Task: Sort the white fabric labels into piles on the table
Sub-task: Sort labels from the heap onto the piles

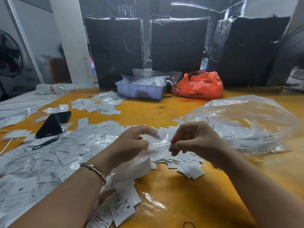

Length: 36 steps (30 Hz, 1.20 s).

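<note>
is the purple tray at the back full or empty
Full: the purple tray is heaped with clear plastic bags that rise above its rim.

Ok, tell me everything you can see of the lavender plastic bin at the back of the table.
The lavender plastic bin is a shallow rectangular tray with ribbed side walls. It sits upright on the far side of the yellow table, in front of black wrapped bundles. Crumpled clear plastic bags fill it and rise above its rim. The red plastic bag lies right beside its right end; whether they touch is unclear. Neither hand is near it.
</note>
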Each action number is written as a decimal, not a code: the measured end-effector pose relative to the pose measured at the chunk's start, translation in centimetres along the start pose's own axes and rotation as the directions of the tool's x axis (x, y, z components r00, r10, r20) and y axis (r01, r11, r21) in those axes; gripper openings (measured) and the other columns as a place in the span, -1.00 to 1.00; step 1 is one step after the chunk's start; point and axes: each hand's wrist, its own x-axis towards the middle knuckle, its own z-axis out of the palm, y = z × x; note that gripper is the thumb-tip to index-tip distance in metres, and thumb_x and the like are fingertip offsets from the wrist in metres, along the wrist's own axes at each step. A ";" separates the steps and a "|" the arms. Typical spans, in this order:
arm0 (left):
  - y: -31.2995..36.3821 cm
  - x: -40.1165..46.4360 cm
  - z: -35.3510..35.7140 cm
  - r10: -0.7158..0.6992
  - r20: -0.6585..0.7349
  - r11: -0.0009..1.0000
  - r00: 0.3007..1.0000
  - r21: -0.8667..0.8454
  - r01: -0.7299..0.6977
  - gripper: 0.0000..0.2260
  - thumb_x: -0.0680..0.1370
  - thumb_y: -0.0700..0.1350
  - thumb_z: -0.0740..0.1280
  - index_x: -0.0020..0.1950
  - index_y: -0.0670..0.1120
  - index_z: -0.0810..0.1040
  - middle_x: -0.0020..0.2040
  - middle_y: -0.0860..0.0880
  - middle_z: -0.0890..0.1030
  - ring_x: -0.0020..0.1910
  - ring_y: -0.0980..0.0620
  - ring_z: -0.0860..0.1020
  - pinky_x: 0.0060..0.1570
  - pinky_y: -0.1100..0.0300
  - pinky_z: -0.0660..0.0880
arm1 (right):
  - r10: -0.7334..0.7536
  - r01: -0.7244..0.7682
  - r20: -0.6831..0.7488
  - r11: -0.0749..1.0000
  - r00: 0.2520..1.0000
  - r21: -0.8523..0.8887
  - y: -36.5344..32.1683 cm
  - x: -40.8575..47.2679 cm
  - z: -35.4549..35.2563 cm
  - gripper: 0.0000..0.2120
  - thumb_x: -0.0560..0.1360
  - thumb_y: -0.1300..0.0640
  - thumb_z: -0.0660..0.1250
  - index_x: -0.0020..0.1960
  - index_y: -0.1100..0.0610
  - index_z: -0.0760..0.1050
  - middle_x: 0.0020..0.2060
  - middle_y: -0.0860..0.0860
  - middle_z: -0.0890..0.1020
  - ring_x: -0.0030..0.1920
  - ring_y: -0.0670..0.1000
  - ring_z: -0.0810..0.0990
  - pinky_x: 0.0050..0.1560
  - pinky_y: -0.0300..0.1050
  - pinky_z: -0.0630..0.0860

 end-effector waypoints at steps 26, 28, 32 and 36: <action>0.4 0.1 0.8 -0.102 -0.360 0.927 0.927 -0.373 -0.043 -0.90 0.42 -0.20 0.48 -0.17 -0.24 0.67 -0.34 -0.02 0.67 -0.39 0.24 0.57 -0.36 0.46 0.45 | 0.039 0.055 0.286 0.948 0.957 -0.314 0.4 -0.3 7.0 -0.71 0.35 0.15 0.52 0.03 0.01 0.55 -0.20 -0.05 0.59 -0.24 -0.10 0.51 -0.14 -0.03 0.52; 0.4 0.1 0.7 -0.114 -0.329 0.924 0.938 -0.381 -0.021 -0.96 0.45 -0.25 0.46 -0.13 -0.21 0.69 -0.35 0.04 0.66 -0.39 0.29 0.55 -0.38 0.49 0.42 | 0.037 0.054 0.282 0.950 0.959 -0.307 0.3 -0.4 7.0 -0.69 0.35 0.18 0.51 0.05 0.01 0.54 -0.19 -0.03 0.58 -0.23 -0.07 0.52 -0.13 0.00 0.52; 0.2 0.1 0.4 -0.152 -0.286 0.938 0.946 -0.342 0.047 -0.86 0.49 -0.32 0.35 -0.08 -0.14 0.67 -0.29 0.00 0.68 -0.35 0.22 0.57 -0.32 0.42 0.46 | 0.051 0.052 0.221 0.898 0.974 -0.438 0.4 0.0 6.2 -0.64 0.35 0.14 0.50 0.12 0.00 0.53 -0.03 -0.06 0.54 -0.12 -0.05 0.52 -0.07 -0.11 0.51; 0.0 0.1 0.1 -0.171 -0.270 0.924 0.947 -0.378 0.059 -0.77 0.43 -0.41 0.34 -0.04 -0.15 0.63 -0.20 -0.07 0.71 -0.21 0.04 0.66 -0.13 0.22 0.58 | 0.114 -0.012 0.223 0.911 0.968 -0.413 0.5 0.0 5.8 -0.60 0.34 0.18 0.50 0.13 -0.01 0.51 -0.06 -0.05 0.55 -0.21 -0.12 0.48 -0.14 -0.16 0.48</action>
